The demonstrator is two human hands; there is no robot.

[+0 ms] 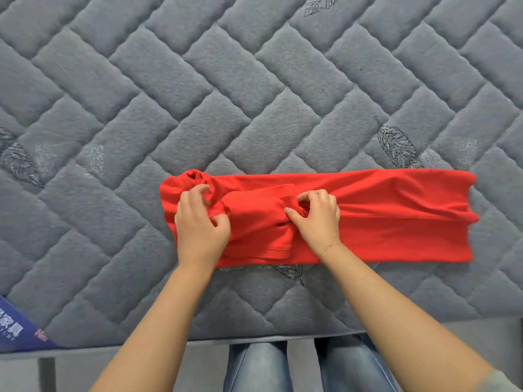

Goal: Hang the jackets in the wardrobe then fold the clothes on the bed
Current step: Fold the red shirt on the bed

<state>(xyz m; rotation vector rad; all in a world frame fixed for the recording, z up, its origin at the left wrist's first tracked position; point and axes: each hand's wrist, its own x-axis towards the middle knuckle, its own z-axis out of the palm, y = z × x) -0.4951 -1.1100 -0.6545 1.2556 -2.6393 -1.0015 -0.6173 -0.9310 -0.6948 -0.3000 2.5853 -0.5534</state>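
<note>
I'm in the folding step: the red knit garment point(368, 210) lies as a long band across the grey quilted bed point(254, 94). My left hand point(199, 222) and right hand point(318, 215) each pinch its tucked sleeve; next I should probably fold the band crosswise.

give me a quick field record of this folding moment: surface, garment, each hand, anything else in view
surface: grey quilted mattress, leaf motifs stitched in
garment: red garment lying flat as a long band across the mattress, sleeves folded in at its left end
left hand: fingers curled, pinching the cloth at the garment's left end
right hand: pinching a bunch of red cloth beside the folded sleeve; thin bracelet at the wrist
other: blue label at the mattress's near left corner
stage: fold under way, not finished
</note>
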